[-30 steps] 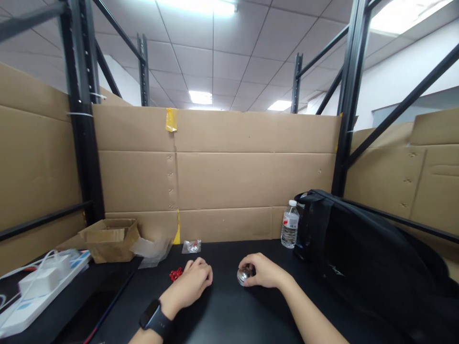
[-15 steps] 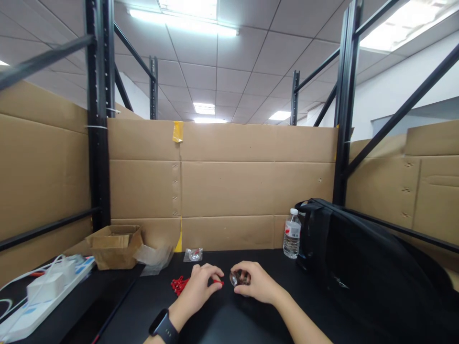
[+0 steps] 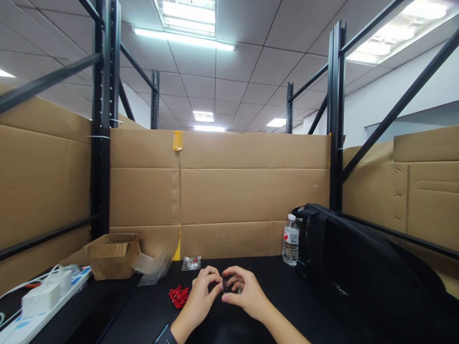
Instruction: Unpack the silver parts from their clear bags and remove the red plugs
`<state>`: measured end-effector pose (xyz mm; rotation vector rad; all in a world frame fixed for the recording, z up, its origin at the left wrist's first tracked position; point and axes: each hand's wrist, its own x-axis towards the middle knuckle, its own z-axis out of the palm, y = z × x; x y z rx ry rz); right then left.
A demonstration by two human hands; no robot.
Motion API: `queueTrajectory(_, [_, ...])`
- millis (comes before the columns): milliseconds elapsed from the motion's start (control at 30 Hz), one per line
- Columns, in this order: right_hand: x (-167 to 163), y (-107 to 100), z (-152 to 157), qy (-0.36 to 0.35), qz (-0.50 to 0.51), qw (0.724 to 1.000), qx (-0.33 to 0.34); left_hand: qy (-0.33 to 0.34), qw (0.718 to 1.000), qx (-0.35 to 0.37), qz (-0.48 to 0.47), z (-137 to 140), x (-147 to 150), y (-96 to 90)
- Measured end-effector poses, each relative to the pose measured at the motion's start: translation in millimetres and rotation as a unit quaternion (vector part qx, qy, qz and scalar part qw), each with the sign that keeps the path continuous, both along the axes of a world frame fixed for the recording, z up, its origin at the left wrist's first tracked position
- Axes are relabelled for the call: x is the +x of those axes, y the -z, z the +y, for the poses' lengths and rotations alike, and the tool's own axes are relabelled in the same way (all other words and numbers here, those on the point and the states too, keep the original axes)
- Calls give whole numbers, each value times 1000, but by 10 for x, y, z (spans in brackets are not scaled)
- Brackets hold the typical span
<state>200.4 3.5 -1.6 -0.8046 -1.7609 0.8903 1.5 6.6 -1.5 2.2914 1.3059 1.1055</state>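
My right hand (image 3: 247, 294) grips a dark, glossy round object (image 3: 224, 284) by its edges between thumb and fingers, now seen nearly edge-on. My left hand (image 3: 204, 289) is pinched closed and its fingertips meet the left side of that object. The small red piece that showed in this pinch a moment ago is hidden behind the fingers. Beside the left wrist lies a pile of small red pieces (image 3: 178, 296) on the black table (image 3: 222, 327). A dark smartwatch (image 3: 166, 335) is on the left wrist, cut off by the frame's lower edge.
Left on the table are a white power strip (image 3: 46, 306) with plugs, an open cardboard box (image 3: 114, 260) and clear plastic bags (image 3: 152, 270). A small clear packet (image 3: 191, 263) lies behind my hands. A water bottle (image 3: 290, 241) and a black bag (image 3: 358, 258) stand right.
My right hand has moved left with the round object, which has turned nearly edge-on. The gap between my hands has closed. The view has tilted up slightly.
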Motion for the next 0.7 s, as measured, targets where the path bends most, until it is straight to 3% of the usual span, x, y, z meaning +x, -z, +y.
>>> queueTrajectory(367, [-39,-20,-32,15,5,1000,1,-16,997,35,-67,-22,66,57])
queueTrajectory(700, [-105,78,5,38,50,996,-61,-52,992,115,12,-143,97,24])
